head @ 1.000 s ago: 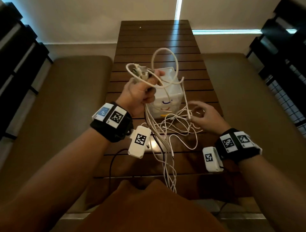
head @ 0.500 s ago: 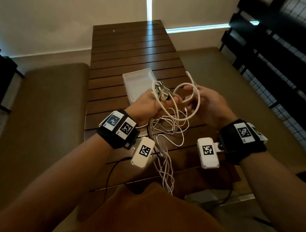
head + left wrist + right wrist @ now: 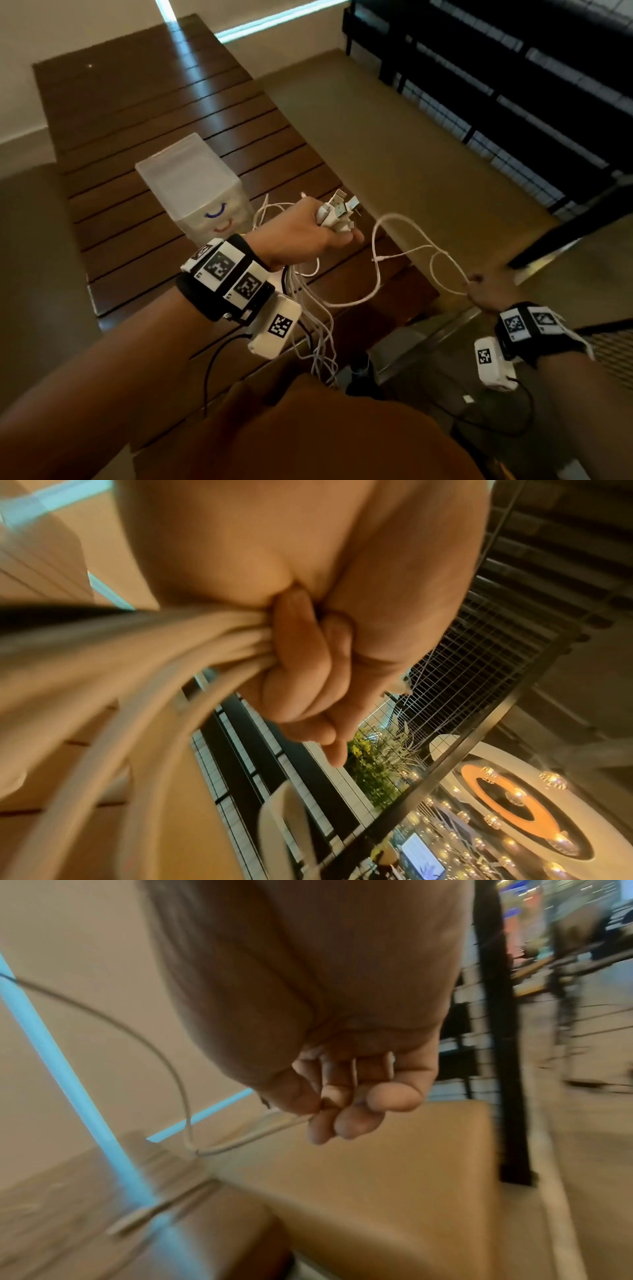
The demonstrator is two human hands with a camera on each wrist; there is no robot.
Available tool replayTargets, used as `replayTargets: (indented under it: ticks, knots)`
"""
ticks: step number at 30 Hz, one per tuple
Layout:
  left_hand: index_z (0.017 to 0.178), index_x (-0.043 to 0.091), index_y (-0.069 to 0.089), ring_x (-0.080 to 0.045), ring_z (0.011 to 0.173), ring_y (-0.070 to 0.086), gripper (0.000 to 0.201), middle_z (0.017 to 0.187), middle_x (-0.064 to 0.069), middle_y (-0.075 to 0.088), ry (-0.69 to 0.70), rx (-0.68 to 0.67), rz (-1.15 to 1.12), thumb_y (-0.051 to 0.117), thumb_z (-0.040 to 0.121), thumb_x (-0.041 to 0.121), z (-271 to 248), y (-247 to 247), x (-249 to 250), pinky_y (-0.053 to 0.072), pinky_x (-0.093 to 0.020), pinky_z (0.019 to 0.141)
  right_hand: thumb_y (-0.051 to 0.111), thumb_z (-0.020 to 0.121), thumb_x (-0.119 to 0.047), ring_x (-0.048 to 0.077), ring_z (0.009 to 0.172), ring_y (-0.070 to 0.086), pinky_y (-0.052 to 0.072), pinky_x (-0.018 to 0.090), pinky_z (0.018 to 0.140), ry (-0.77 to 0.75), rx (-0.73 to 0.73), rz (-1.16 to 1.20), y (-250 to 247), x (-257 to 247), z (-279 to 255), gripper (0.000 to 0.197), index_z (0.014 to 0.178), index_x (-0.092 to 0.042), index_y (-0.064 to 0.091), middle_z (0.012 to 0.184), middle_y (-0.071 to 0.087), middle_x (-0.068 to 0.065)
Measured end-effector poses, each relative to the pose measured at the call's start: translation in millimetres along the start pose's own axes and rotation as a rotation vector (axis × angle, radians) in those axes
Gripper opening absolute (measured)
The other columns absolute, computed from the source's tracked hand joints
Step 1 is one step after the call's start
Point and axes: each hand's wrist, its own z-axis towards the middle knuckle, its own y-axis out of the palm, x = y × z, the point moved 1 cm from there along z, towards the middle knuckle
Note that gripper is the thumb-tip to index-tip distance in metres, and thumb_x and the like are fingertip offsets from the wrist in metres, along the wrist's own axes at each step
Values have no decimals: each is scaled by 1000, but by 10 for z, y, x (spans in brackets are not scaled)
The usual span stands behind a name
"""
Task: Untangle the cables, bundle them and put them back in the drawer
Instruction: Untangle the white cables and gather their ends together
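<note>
My left hand [image 3: 318, 229] grips a bunch of white cables just below their plugs [image 3: 337, 209], which stick up out of the fist. The cables [image 3: 318, 329] hang from the fist over the table's near edge. In the left wrist view the fingers [image 3: 301, 674] are curled tight round the strands [image 3: 192, 647]. My right hand [image 3: 486, 291], low at the right beside the table, pinches one thin white cable [image 3: 404, 253] that loops back to the bunch. The right wrist view shows thumb and forefinger [image 3: 322, 1104] nipping that cable [image 3: 240, 1139]. A small translucent drawer box [image 3: 195, 185] stands on the table.
The dark slatted wooden table [image 3: 164, 113] runs away from me. Padded tan benches [image 3: 394, 144] flank it on both sides. A black metal frame with wire mesh [image 3: 513, 102] stands at the right. Black sensor leads [image 3: 507, 425] hang near my lap.
My right hand has drawn one cable out to the right and down, away from the bunch. The left hand has shifted right with the plugs, and my head has turned right.
</note>
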Motion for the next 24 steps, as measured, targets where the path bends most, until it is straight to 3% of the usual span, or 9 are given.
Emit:
replayTargets:
  ticks: [2,5,9,13,16,18,20,22,24]
  knots:
    - [102,-2,68,1,34,39,15,41,13,46,-26,-62,-50,56,94,3,51,89,27,30,-10,39,51,96,-16,37,105,60,46,36,87,81,14,-20,100,319,-19,26,111,-4,69,116,65,19]
    - [103,1,70,-1,36,36,17,56,0,48,-44,-95,-75,57,94,7,147,218,35,28,-13,37,52,95,-16,31,85,65,49,32,74,151,-50,38,289,608,-42,25,105,-4,72,105,70,18]
    - [99,6,70,-3,39,35,18,64,-2,52,-57,-171,-112,55,96,15,251,404,60,27,-15,37,54,94,-24,35,118,54,43,38,99,156,-37,46,359,622,-50,42,133,-9,54,133,57,18]
    - [95,7,70,-5,40,34,19,66,-6,54,-40,-181,-108,52,97,14,338,520,82,25,-15,37,56,94,-23,27,126,48,38,37,102,-65,118,253,270,128,-122,49,142,-21,44,137,51,9]
    - [90,12,70,-9,43,38,21,58,-4,51,-5,-158,-88,50,98,14,350,535,97,29,-19,41,60,93,-23,22,110,56,44,34,93,-245,45,219,292,-273,-103,38,130,-22,55,119,60,6]
    - [91,15,68,-13,48,43,24,51,5,48,16,-137,-61,46,100,18,343,535,103,37,-24,47,69,87,-25,15,90,60,48,28,79,-302,-227,143,418,-394,-79,35,122,-20,62,98,63,0]
    - [98,10,63,-13,48,45,26,46,12,49,15,-129,-54,41,102,24,329,538,103,41,-21,50,77,79,-29,7,80,55,43,20,67,-367,-400,-66,557,-452,-92,34,109,-18,66,87,57,-10]
    - [101,10,62,-8,43,36,28,43,11,41,2,-125,-122,41,102,28,322,528,83,36,-21,46,77,79,-30,9,84,57,43,23,72,-403,-388,-257,644,-436,-55,18,93,-20,70,84,57,-13]
    - [98,17,65,-9,43,25,25,47,10,30,-10,-112,-200,44,100,31,322,495,37,28,-22,44,71,85,-26,17,90,60,49,33,84,-331,-364,-376,667,-293,30,5,82,-21,69,86,63,-6]
